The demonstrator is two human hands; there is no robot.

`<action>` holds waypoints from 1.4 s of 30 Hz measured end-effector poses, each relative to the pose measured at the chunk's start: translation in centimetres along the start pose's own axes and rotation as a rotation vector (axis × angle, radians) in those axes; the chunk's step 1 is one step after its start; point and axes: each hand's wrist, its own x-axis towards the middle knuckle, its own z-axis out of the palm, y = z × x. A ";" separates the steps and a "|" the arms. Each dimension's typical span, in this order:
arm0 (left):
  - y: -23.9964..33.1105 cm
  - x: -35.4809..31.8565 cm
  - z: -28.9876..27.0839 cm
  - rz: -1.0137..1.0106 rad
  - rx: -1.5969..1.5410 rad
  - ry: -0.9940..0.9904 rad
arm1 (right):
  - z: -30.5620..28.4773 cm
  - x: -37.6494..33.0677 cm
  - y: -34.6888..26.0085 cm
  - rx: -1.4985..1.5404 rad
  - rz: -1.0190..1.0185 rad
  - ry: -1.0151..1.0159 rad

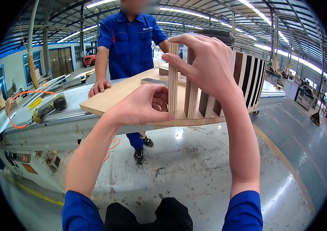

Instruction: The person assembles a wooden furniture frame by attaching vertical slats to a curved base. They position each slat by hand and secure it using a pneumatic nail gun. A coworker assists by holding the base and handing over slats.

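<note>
Standing upright on a curved plywood panel [113,98], a narrow wooden slat [173,79] is held by both of the wearer's hands. Right hand [206,65]: raised at the slat's upper end, thumb and forefinger pinched on it from either side, remaining fingers curled loosely behind. Left hand [144,106]: low, at the slat's foot, fingers curled inward with thumb and fingertips pressed against the base where it meets the panel; whether it fully grips the slat cannot be told. Further slats [192,100]: upright just right of the held one, light and dark brown, continuing in a curved row [250,75] along the panel's far right edge. Panel: pale wood, resting on a grey machine table [55,123], its near edge projecting over the floor. Second person, blue work shirt [129,42]: standing across the table, one hand [98,86] resting on the panel's left end. Yellow-and-black power tool [50,107]: lying on the table at left, well apart from the panel, beside an orange hose [15,104]. Floor [194,169]: grey concrete, worn, with a yellow line [282,161] at right. Wearer's sleeves: blue, at the lower edge.
</note>
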 end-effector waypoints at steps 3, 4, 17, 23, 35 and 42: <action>0.4 -0.3 0.1 -0.018 0.047 -0.002 | -0.2 -0.1 -0.1 -0.008 0.007 -0.046; 0.3 -0.3 0.2 -0.010 0.040 0.006 | -0.3 -0.1 0.0 -0.012 0.003 -0.051; 0.1 -0.2 0.5 0.004 0.014 0.022 | -0.3 -0.1 -0.2 -0.035 0.014 -0.070; -0.2 -0.2 0.4 0.017 0.022 0.026 | -0.2 -0.1 -0.1 -0.028 0.003 -0.045; -0.2 -0.3 0.3 0.006 0.029 0.015 | 0.1 -0.4 0.4 -0.037 -0.002 -0.062; 0.0 -0.3 0.4 -0.026 0.041 0.014 | 0.0 -0.4 0.5 -0.016 -0.008 -0.048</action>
